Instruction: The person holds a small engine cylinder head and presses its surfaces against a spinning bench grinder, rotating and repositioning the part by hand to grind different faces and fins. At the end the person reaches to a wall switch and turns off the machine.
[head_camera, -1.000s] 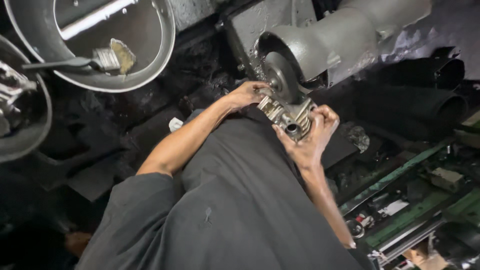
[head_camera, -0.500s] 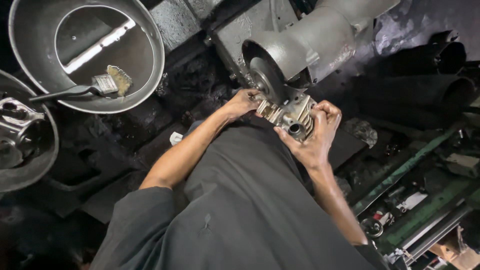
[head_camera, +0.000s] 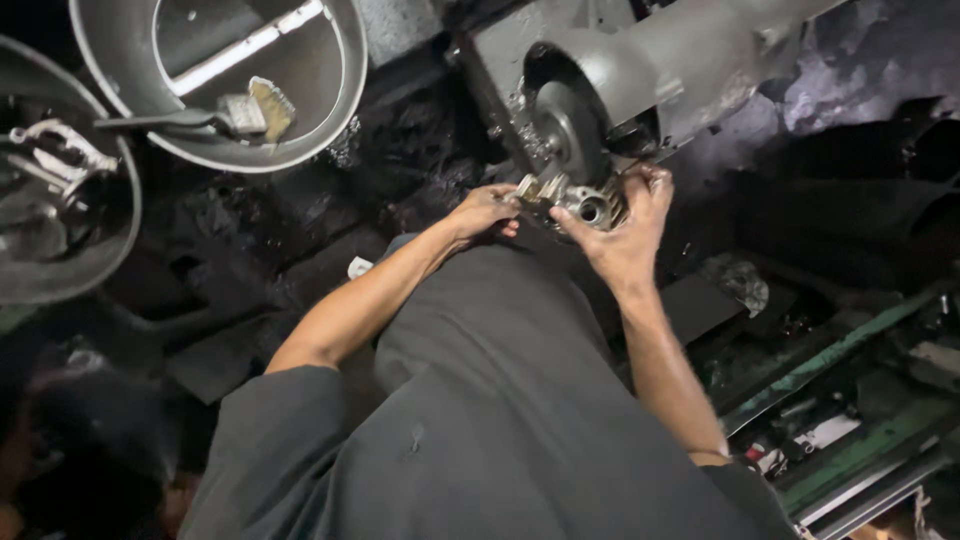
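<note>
Small metal casting (head_camera: 585, 205) being gripped against grinder wheel (head_camera: 570, 130) — left hand (head_camera: 483, 212) fingers curled round it, right hand (head_camera: 625, 235) fingers clamped on — being held slightly higher, closer to wheel than before.

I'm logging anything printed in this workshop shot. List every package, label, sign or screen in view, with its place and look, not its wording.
Small flat cards or labels: bottom right, among the green rails, pale with a touch of red; too blurred to tell what kind.
Small white scrap: on the dark bench beside the left forearm; may be a tag, unclear.
No signs or screens show.
</note>
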